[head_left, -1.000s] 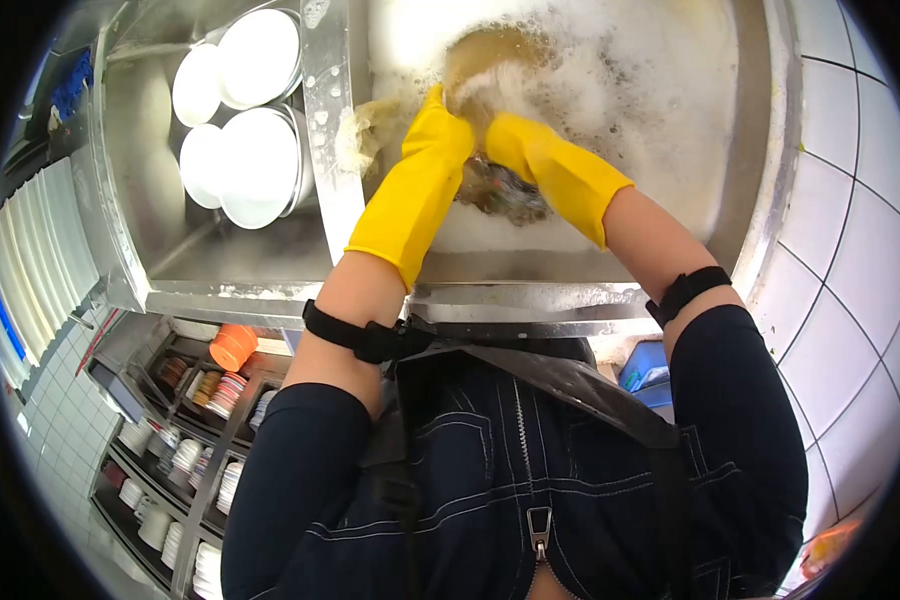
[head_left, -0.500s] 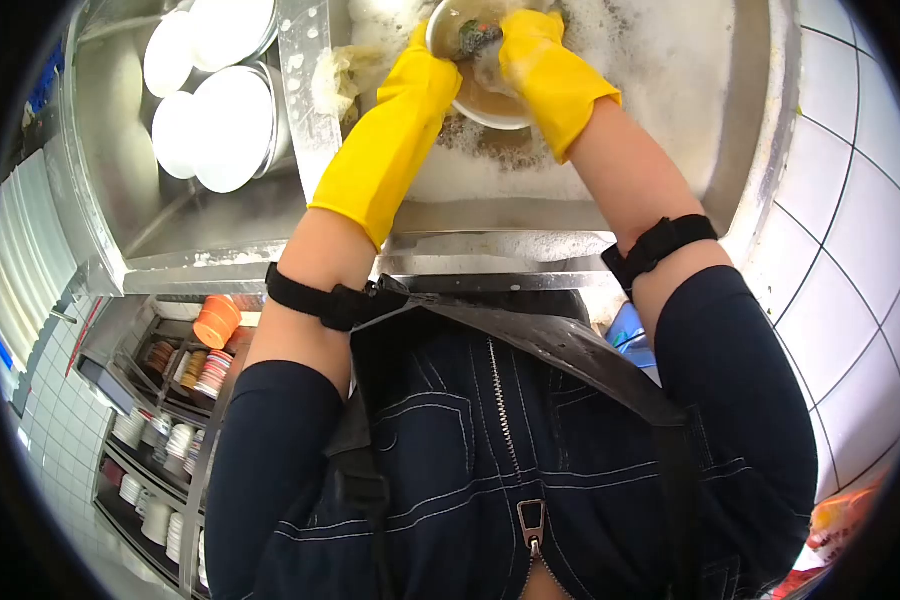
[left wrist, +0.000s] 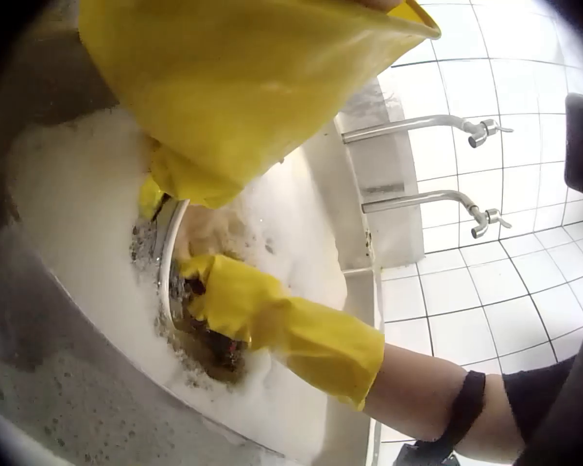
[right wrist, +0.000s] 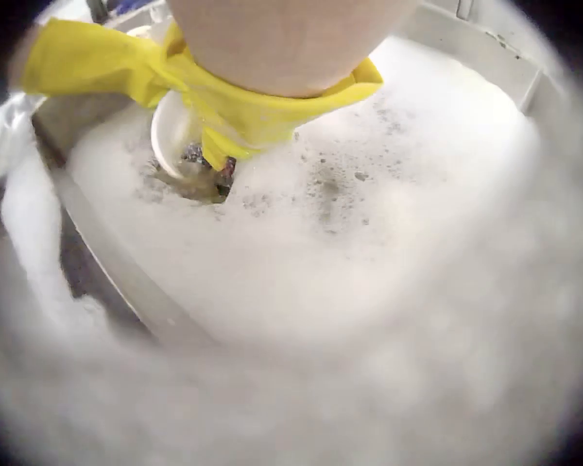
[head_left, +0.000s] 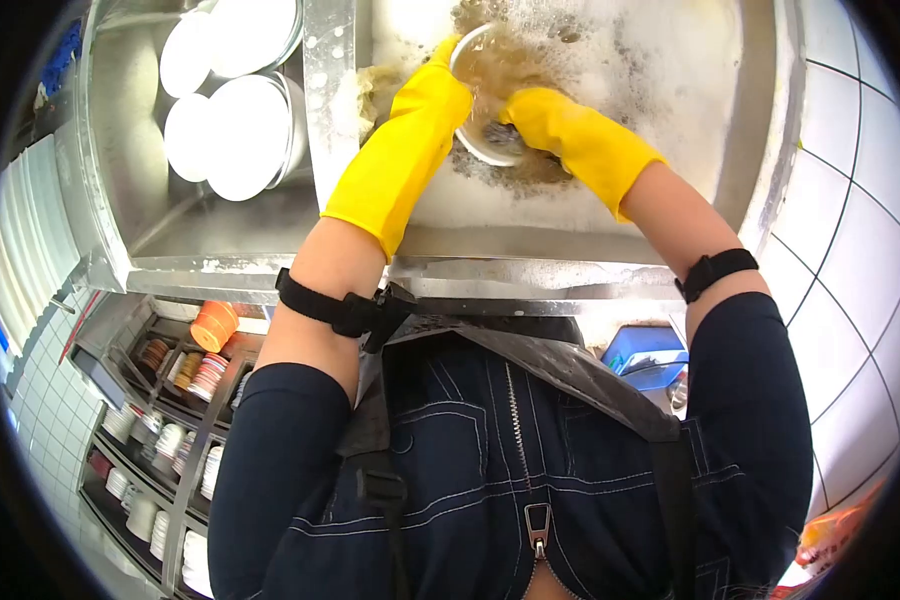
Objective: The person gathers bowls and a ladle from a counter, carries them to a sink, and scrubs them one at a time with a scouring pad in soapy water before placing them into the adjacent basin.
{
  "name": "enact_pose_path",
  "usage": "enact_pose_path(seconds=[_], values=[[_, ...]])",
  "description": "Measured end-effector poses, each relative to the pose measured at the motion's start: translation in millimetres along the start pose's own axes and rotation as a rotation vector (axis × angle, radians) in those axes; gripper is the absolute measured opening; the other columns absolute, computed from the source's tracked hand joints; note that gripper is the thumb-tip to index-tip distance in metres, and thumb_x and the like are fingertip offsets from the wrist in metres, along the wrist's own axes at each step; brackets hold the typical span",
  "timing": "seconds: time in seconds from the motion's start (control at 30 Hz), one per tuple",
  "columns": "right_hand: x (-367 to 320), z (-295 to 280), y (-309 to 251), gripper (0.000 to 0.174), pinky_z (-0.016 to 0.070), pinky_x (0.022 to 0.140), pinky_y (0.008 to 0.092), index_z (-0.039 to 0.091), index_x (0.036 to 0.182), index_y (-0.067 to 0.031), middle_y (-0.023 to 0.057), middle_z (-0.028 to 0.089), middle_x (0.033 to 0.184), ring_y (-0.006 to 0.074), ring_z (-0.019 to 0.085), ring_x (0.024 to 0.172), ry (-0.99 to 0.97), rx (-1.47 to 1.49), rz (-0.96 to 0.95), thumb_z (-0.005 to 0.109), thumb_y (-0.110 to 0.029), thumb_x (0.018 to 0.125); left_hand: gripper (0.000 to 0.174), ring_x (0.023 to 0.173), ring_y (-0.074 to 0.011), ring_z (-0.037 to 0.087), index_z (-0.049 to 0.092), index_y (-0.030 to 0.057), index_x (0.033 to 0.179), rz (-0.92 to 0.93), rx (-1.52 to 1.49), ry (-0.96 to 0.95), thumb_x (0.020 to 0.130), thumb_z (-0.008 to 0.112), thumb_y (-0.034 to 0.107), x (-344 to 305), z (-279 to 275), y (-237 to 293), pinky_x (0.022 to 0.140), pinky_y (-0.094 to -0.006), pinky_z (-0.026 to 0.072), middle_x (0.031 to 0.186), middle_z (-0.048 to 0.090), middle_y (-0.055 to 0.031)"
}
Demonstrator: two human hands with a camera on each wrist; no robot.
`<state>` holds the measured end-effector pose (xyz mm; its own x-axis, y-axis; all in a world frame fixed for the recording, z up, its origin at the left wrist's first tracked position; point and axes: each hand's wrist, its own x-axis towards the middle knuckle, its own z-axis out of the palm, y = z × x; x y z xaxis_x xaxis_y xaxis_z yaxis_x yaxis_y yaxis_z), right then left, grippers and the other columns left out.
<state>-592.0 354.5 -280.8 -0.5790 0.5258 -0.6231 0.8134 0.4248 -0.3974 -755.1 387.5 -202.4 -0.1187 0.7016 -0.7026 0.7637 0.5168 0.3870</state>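
A white bowl [head_left: 482, 150] is tilted in the foamy water, its rim partly under brown suds. My left hand [head_left: 432, 105], in a yellow rubber glove, grips the bowl's left edge. The gloved right hand [head_left: 562, 125] is at the bowl's right side, fingers curled over a dark, shiny, mesh-like clump [head_left: 500, 133]. In the left wrist view the right hand [left wrist: 235, 299] reaches inside the bowl rim [left wrist: 168, 257]. The right wrist view shows the bowl [right wrist: 172, 134] between both gloves; the right glove [right wrist: 243, 121] hides part of the clump.
White plates [head_left: 250, 135] stand in the left sink compartment, beyond a metal divider [head_left: 330, 110]. A crumpled translucent bag [head_left: 370, 90] lies by the divider. Two taps [left wrist: 478, 131] come from the tiled wall. Shelves of dishes [head_left: 170, 440] and a blue container [head_left: 645, 355] are below.
The bowl came up into view, then moved lower into the suds and tilted. My right hand has moved down and rightward from inside the bowl since half a second ago.
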Motion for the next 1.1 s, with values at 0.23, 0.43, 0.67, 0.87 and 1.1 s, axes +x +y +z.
enact_pose_path(seconds=[0.23, 0.43, 0.67, 0.87, 1.1], values=[[-14, -33, 12, 0.029, 0.0484, 0.085, 0.0391, 0.067, 0.108, -0.0106, 0.0129, 0.067, 0.106, 0.033, 0.062, 0.1, 0.471, 0.104, 0.381, 0.057, -0.011, 0.081, 0.069, 0.102, -0.0225, 0.063, 0.051, 0.0313, 0.137, 0.221, -0.13, -0.163, 0.078, 0.052, -0.003, 17, 4, -21, 0.083, -0.0339, 0.0523, 0.119, 0.065, -0.0081], [6, -47, -33, 0.028, 0.0499, 0.081, 0.0338, 0.065, 0.108, -0.0073, 0.013, 0.069, 0.096, 0.0241, 0.065, 0.088, 0.745, 1.036, 0.368, 0.065, -0.011, 0.081, 0.072, 0.098, -0.0223, 0.065, 0.046, 0.0331, 0.14, 0.066, -0.111, -0.179, 0.077, 0.055, 0.0, 0, 4, -13, 0.078, -0.0323, 0.0539, 0.116, 0.066, -0.0079], [1, -15, -25, 0.036, 0.0482, 0.067, 0.0327, 0.065, 0.113, -0.005, 0.0086, 0.068, 0.088, 0.0172, 0.061, 0.074, 0.19, 1.176, 0.222, 0.071, -0.004, 0.078, 0.072, 0.112, -0.0305, 0.061, 0.042, 0.0298, 0.144, 0.158, 0.057, -0.125, 0.08, 0.055, 0.0, -13, -14, -4, 0.093, -0.0362, 0.0478, 0.124, 0.062, -0.0143], [-51, -50, -37, 0.053, 0.0462, 0.091, 0.0416, 0.054, 0.132, -0.0094, 0.0155, 0.063, 0.12, 0.0322, 0.06, 0.111, -0.17, 0.465, 0.19, 0.07, -0.018, 0.082, 0.068, 0.114, -0.0301, 0.059, 0.044, 0.0286, 0.143, 0.105, -0.026, -0.097, 0.082, 0.051, -0.001, -23, -20, 3, 0.093, -0.0358, 0.0475, 0.126, 0.061, -0.014], [-54, -43, 13, 0.019, 0.0508, 0.073, 0.041, 0.071, 0.088, -0.0109, 0.0143, 0.068, 0.091, 0.0345, 0.064, 0.086, 0.304, 0.122, 0.236, 0.055, -0.019, 0.083, 0.068, 0.11, -0.0254, 0.06, 0.049, 0.0299, 0.139, 0.19, 0.0, -0.2, 0.081, 0.045, -0.004, -13, -10, -3, 0.092, -0.031, 0.0457, 0.12, 0.064, -0.0128]])
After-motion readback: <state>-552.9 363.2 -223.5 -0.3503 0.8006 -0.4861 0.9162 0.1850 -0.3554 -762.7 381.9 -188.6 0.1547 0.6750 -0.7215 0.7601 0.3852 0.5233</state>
